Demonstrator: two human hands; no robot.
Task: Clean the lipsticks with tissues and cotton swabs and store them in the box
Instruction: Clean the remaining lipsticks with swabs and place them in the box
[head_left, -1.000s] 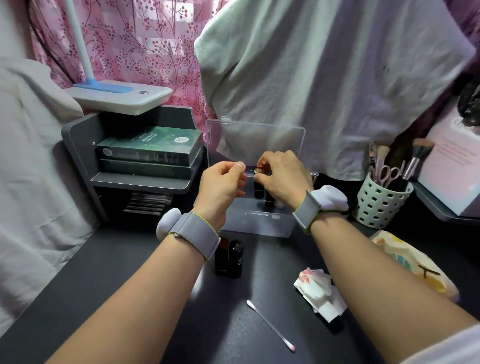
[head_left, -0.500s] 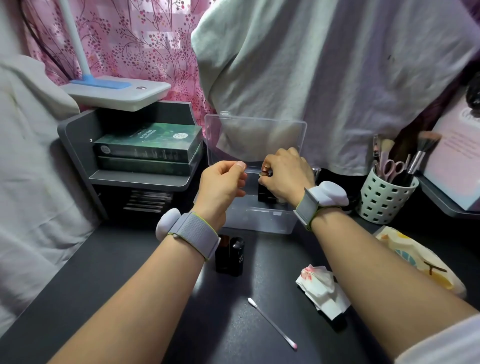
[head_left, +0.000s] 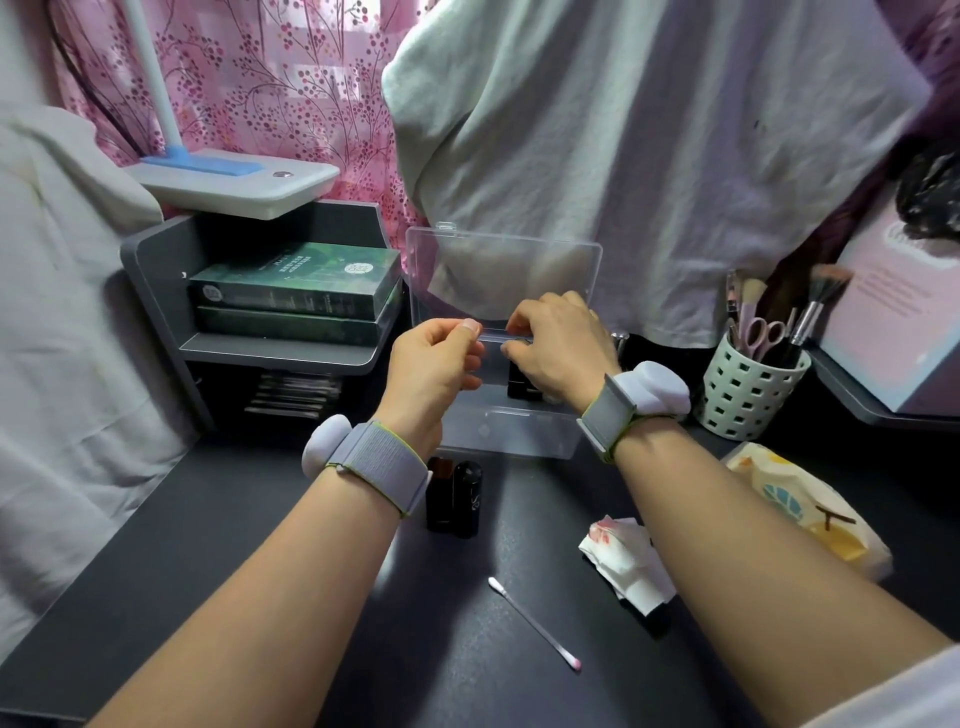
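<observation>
— Did that lipstick (head_left: 519, 382) go in? A second ago the right hand (head_left: 558, 345) had it up near the rim

— It's lower now, standing inside the clear plastic box (head_left: 511, 431), dark tube showing just under the palm. I'd say that one is as good as stored

— Has she let go of it?

— Hard to say. The right hand's fingers are curled over the top of it and hide the contact, so I cannot tell whether they grip the tube or just hover

— And the left hand (head_left: 439, 358)?

— Same as before: thumb and forefinger pinching the box's front wall at its left end, wrist cocked up, steadying it. The lid (head_left: 504, 275) stands open behind, at twelve o'clock from the hands

— What's left?

— Two black lipsticks (head_left: 454, 499) upright on the tabletop (head_left: 260, 545), just below the left wrist, at six o'clock from the box. The used cotton swab (head_left: 535, 623) lies nearer us, and the stained tissue (head_left: 626, 564) at about three o'clock from the swab. So more cleaning to come, I'd guess
</observation>
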